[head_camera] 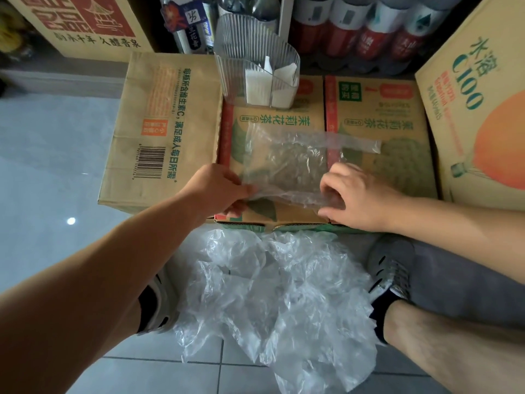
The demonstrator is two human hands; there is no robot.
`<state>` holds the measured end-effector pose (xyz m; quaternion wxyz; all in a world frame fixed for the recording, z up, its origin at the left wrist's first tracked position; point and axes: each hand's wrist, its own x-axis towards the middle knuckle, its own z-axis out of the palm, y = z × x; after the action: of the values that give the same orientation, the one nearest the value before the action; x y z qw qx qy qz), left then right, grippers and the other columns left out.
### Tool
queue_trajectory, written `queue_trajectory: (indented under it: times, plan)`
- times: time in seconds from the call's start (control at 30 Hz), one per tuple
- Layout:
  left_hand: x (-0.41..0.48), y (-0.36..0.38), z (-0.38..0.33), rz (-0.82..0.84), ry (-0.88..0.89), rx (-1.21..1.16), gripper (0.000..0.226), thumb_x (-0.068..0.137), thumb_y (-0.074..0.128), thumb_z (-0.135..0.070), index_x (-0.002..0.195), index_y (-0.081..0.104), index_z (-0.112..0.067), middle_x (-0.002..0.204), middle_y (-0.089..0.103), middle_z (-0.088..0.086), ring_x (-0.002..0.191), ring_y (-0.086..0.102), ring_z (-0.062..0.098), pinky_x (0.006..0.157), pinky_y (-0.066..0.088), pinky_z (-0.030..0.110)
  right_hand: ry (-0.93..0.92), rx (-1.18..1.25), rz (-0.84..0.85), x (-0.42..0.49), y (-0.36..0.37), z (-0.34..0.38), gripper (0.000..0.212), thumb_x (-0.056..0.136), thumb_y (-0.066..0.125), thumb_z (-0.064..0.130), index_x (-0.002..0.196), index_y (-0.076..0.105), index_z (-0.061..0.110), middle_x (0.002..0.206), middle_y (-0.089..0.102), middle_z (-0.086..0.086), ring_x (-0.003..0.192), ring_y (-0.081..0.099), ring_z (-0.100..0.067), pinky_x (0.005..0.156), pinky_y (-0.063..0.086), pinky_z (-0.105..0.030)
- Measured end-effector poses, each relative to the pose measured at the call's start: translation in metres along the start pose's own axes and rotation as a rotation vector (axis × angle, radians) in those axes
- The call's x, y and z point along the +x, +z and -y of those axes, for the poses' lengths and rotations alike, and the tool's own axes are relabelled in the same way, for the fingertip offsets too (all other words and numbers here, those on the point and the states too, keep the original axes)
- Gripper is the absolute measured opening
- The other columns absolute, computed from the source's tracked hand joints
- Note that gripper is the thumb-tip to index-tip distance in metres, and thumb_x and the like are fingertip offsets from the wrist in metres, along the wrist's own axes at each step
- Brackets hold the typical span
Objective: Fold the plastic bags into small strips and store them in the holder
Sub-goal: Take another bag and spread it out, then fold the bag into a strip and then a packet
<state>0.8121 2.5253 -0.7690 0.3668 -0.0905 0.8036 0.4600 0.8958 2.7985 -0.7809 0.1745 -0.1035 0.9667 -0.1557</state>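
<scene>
**Two hands holding one clear bag on a carton**

Several crumpled bags are lying in a loose pile (278,294) on the tiled floor (51,172), between a left shoe (162,302) and a right shoe (389,268). Just beyond the pile, a clear bag (284,160) is lying spread across the top of a tea carton (397,166), with one strip of it trailing off to the right. The left hand (224,191) is pinching the bag's near left corner between thumb and fingers, lifting that edge slightly off the cardboard. The right hand (355,194) is gripping the near right edge, its fingers curling over the plastic. Farther back, a ribbed transparent holder (255,61) is standing at the carton's far edge, and white folded strips (262,88) are sitting upright inside it. A second carton (162,123) is sitting to the left, against the tea carton, and a taller carton (483,95) is standing to the right. Bottles (355,32) are standing in a row behind everything.
</scene>
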Motion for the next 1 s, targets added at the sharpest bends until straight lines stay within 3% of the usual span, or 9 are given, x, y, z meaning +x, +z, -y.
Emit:
queue_trajectory:
  times: [0.07,0.17,0.27,0.33,0.6,0.77,0.87,1.0]
  plan:
    - [-0.001,0.003,0.001,0.003,-0.032,-0.057,0.017,0.083,0.082,-0.007,0.093,0.071,0.000,0.065,0.072,0.014,0.049,0.067,0.017,0.043,0.051,0.022,0.003,0.021,-0.107,-0.001,0.001,-0.002,0.018,0.091,0.067,0.033,0.089,0.053,0.022,0.094,0.049,0.006,0.093,0.052,-0.017,0.076,0.049,-0.038]
    - [-0.001,0.006,0.002,-0.005,-0.092,-0.197,0.015,0.082,0.080,-0.003,0.094,0.070,0.000,0.067,0.070,0.014,0.047,0.065,0.017,0.042,0.051,0.021,0.062,0.052,-0.188,0.001,-0.005,-0.008,0.012,0.093,0.064,0.016,0.087,0.053,0.018,0.091,0.051,0.003,0.076,0.056,-0.019,0.059,0.046,-0.035]
    - [0.004,0.002,0.001,0.002,-0.162,-0.356,0.017,0.084,0.078,-0.001,0.098,0.069,-0.001,0.077,0.072,0.014,0.061,0.070,0.020,0.055,0.060,0.030,0.117,0.067,-0.266,-0.002,-0.011,-0.020,0.014,0.092,0.063,0.009,0.089,0.052,0.018,0.095,0.053,0.001,0.077,0.058,-0.023,0.061,0.052,-0.041]
    - [0.007,-0.002,0.002,0.015,-0.201,-0.406,0.012,0.087,0.076,-0.004,0.096,0.068,-0.004,0.080,0.074,0.012,0.067,0.072,0.020,0.058,0.061,0.032,0.178,0.069,-0.317,-0.005,-0.015,-0.030,0.014,0.094,0.062,0.009,0.093,0.050,0.017,0.093,0.054,0.000,0.078,0.058,-0.024,0.061,0.049,-0.037]
    - [0.012,-0.003,0.001,0.076,-0.260,-0.411,0.008,0.090,0.074,-0.009,0.094,0.068,-0.008,0.072,0.072,0.004,0.060,0.069,0.012,0.050,0.057,0.026,0.334,0.047,-0.331,-0.016,-0.015,-0.059,0.017,0.100,0.058,0.018,0.095,0.045,0.010,0.080,0.059,-0.009,0.066,0.056,-0.029,0.056,0.046,-0.039]
    - [0.011,-0.007,0.000,0.084,-0.276,-0.362,0.007,0.088,0.075,-0.010,0.088,0.068,-0.009,0.072,0.073,0.003,0.059,0.068,0.011,0.051,0.056,0.025,0.236,0.117,-0.333,-0.016,-0.012,-0.062,0.016,0.100,0.052,0.008,0.099,0.038,0.016,0.076,0.066,-0.008,0.064,0.064,-0.028,0.056,0.053,-0.043]
    - [0.009,-0.006,-0.001,0.077,-0.275,-0.313,0.007,0.089,0.074,-0.010,0.092,0.068,-0.007,0.074,0.075,0.005,0.059,0.069,0.012,0.048,0.054,0.024,0.196,0.187,-0.295,-0.022,-0.013,-0.067,0.018,0.097,0.053,0.001,0.096,0.046,0.018,0.077,0.062,-0.002,0.071,0.063,-0.026,0.066,0.053,-0.044]
    - [0.008,-0.001,0.000,0.015,-0.214,-0.210,0.003,0.091,0.071,-0.004,0.093,0.069,-0.004,0.074,0.076,0.009,0.061,0.072,0.018,0.047,0.054,0.025,0.052,0.121,-0.243,-0.031,-0.008,-0.073,0.005,0.096,0.059,0.008,0.098,0.058,0.013,0.095,0.056,-0.001,0.081,0.059,-0.028,0.072,0.052,-0.051]
